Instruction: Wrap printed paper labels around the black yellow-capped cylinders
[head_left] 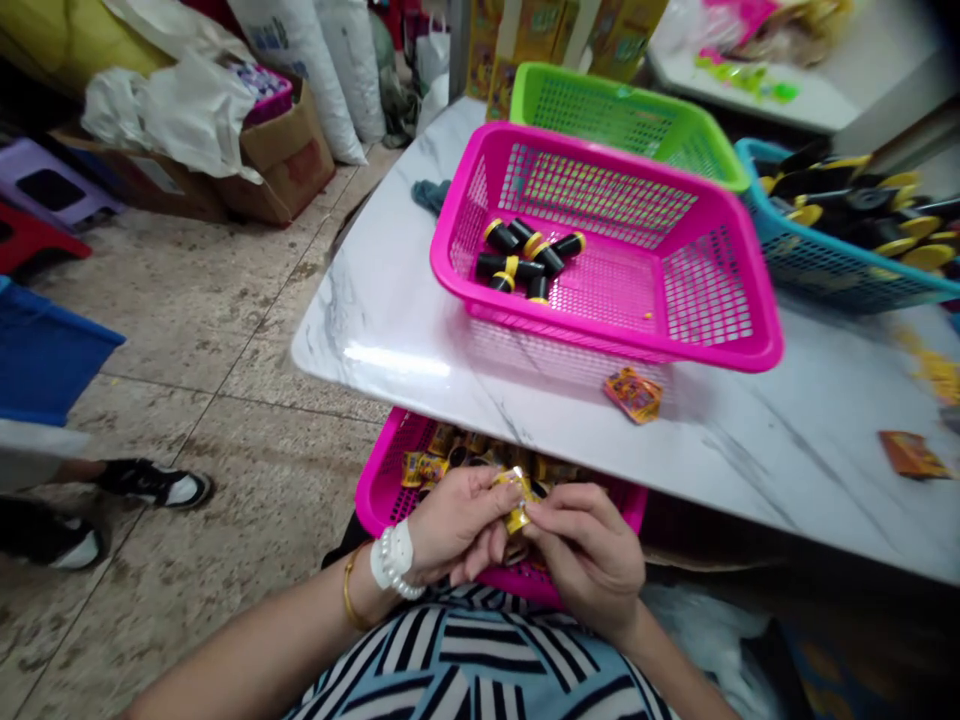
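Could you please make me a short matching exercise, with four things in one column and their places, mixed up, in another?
Things
1. Green basket
2. Blue basket
3. Small yellow packet
4. White beaded bracelet

Places
A. In the grip of the left hand and right hand
B. Behind the pink basket that stands on the tabletop
C. Around the left wrist
D. To the right of that pink basket, holding black and yellow pieces

Right pairs: 1-B; 2-D; 3-A; 4-C

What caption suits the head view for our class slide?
Two hands pinch a small yellow packet above a pink basket.
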